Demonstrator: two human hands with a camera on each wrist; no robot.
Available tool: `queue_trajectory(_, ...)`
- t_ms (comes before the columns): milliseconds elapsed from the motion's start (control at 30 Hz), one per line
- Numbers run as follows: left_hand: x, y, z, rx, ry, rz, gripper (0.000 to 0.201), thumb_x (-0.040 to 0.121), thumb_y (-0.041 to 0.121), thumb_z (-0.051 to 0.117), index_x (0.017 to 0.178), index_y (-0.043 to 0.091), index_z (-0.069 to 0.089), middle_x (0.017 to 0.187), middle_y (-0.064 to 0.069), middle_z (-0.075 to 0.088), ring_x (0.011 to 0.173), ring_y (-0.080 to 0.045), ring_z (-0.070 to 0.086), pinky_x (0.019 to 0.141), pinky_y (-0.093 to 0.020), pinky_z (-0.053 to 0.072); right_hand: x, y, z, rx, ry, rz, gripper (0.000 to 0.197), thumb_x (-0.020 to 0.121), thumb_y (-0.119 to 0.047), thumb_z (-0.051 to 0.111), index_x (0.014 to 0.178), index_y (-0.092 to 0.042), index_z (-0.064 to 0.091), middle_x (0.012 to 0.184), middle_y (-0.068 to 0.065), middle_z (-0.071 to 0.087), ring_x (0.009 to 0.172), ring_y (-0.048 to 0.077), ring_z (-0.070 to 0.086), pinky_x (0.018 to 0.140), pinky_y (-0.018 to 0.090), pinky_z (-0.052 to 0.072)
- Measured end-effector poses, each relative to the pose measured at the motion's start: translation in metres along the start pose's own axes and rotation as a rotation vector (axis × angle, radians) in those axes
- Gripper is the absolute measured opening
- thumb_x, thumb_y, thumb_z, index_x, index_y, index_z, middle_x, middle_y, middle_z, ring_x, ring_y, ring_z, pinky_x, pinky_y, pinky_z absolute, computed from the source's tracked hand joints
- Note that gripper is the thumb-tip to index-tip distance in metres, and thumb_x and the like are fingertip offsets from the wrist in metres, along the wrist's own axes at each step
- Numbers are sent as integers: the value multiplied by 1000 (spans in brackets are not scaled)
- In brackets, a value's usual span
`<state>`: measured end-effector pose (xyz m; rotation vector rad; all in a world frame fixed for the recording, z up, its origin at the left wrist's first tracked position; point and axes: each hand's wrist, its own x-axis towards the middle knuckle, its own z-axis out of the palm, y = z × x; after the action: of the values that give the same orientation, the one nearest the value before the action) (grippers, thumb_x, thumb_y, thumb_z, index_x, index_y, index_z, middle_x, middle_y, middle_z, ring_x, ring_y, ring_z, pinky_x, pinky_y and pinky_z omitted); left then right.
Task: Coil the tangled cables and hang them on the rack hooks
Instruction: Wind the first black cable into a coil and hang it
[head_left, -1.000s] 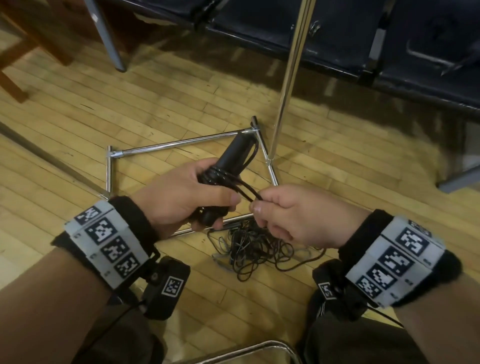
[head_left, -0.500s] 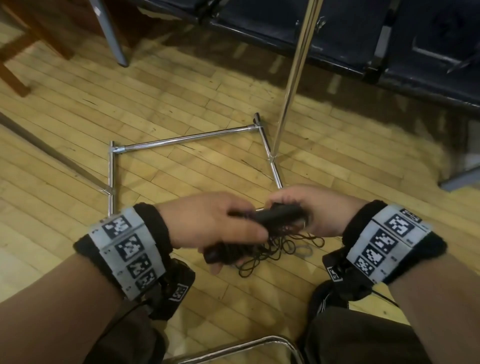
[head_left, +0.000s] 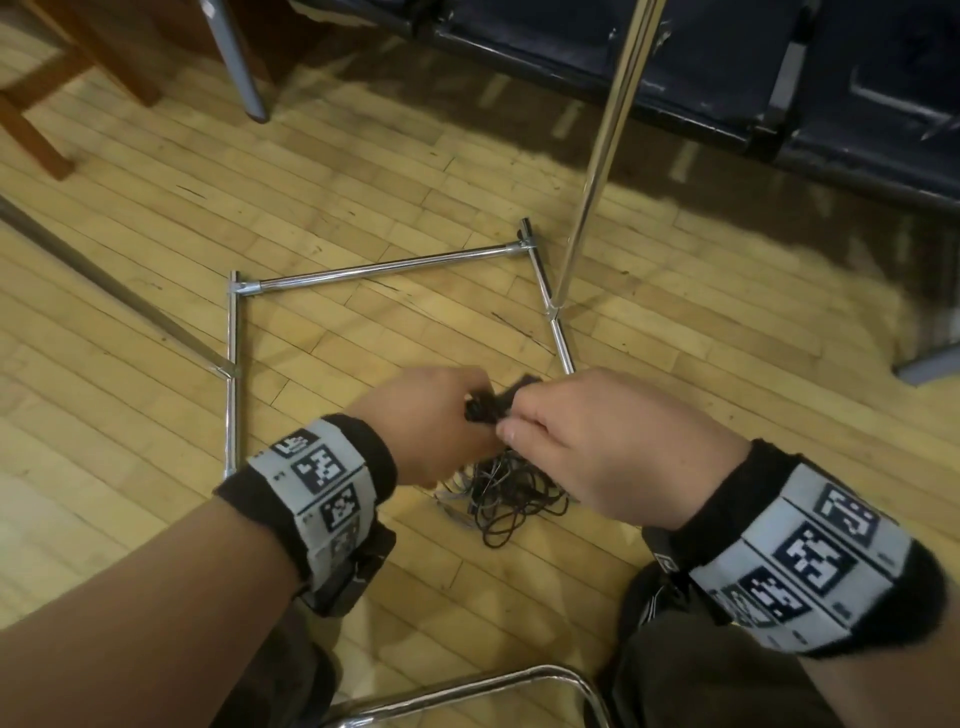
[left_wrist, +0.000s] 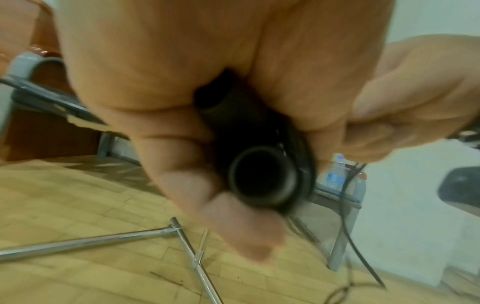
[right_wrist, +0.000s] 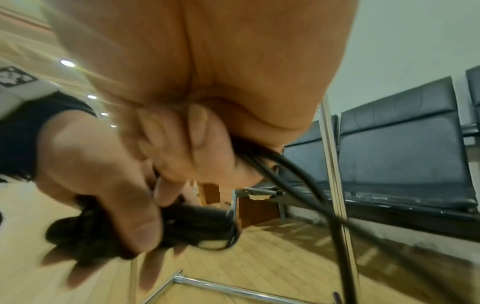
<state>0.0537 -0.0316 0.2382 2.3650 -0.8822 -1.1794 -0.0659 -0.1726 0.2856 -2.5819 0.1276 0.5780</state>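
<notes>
The rack (head_left: 384, 268) base lay at mid-frame on the floor, with the tangled cables (head_left: 511, 491) heaped below the hands. Compared with half a second earlier, both hands had risen: the left hand (head_left: 426, 421) curled around a black handle (left_wrist: 259, 176), the right hand (head_left: 587, 441) pinching a cable (right_wrist: 293, 174).

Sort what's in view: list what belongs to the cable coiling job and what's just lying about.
Part of the job:
- black handle, gripped by the left hand
- black cable, pinched by the right hand
- tangled cables on the floor
- chrome rack

Just lying about:
- dark seats
- wooden furniture
- water bottle
</notes>
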Motion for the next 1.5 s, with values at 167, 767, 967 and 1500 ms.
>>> queue_trajectory(167, 4, -15, -20, -774, 7, -14, 27, 88, 18, 85, 110, 13, 70, 99, -18, 78, 82, -33, 80, 63, -40, 65, 5, 20, 5, 209, -24, 130, 26, 109, -40, 38, 97, -29, 59, 76, -4, 61, 64, 10, 53, 56, 29, 43)
queue_trajectory(767, -18, 7, 5, -266, -608, 153, 8, 95, 35, 77, 97, 37, 69, 84, 0, 79, 68, -15, 73, 56, -28, 59, 15, 41, 3, 171, -96, 178, 9, 97, -38, 66, 92, -33, 72, 86, -11, 67, 81, 6, 62, 67, 25, 50)
queue_trajectory(967, -12, 8, 20, 93, -348, 48, 20, 99, 42, 67, 117, 36, 62, 86, -2, 77, 59, -13, 69, 56, -29, 64, 7, 18, -3, -91, 93, 99, 20, 96, -41, 64, 78, -33, 63, 67, -12, 57, 61, 5, 52, 50, 19, 31)
queue_trajectory(1500, 0, -14, -24, -1066, -166, 165, 42, 77, 47, 86, 107, 21, 75, 101, -17, 72, 84, -34, 72, 62, -41, 60, 12, 30, 7, 251, -41, 92, 25, 107, -41, 42, 92, -31, 59, 76, -13, 71, 57, 3, 64, 49, 17, 45)
